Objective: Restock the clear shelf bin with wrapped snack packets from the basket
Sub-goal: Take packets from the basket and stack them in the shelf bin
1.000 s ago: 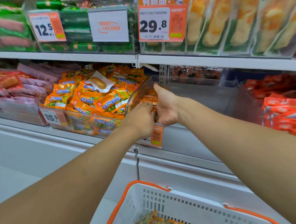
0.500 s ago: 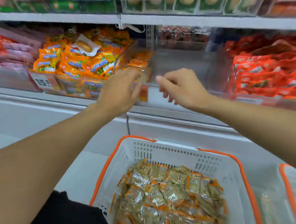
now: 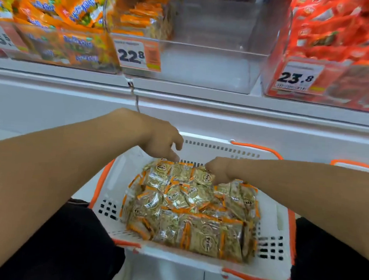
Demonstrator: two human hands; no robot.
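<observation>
snack packets (image 3: pixel 187 208) under right hand (image 3: pixel 217 174)

A white shelf (image 3: pixel 204 97) is running across the top of the view, with a plain white cabinet front (image 3: pixel 50 113) sitting below it. On the shelf, orange snack bags (image 3: pixel 57 10) are crowding a bin at the left and red packets (image 3: pixel 339 30) are filling one at the right, and price tags reading 22.8 (image 3: pixel 131 55) and 23.8 (image 3: pixel 297 77) are hanging on the bin fronts. Even, bright light is falling over everything.

Orange snack bags (image 3: pixel 57 15) fill the left bin, red packets (image 3: pixel 339 34) the right, behind price tags (image 3: pixel 297 79).
</observation>
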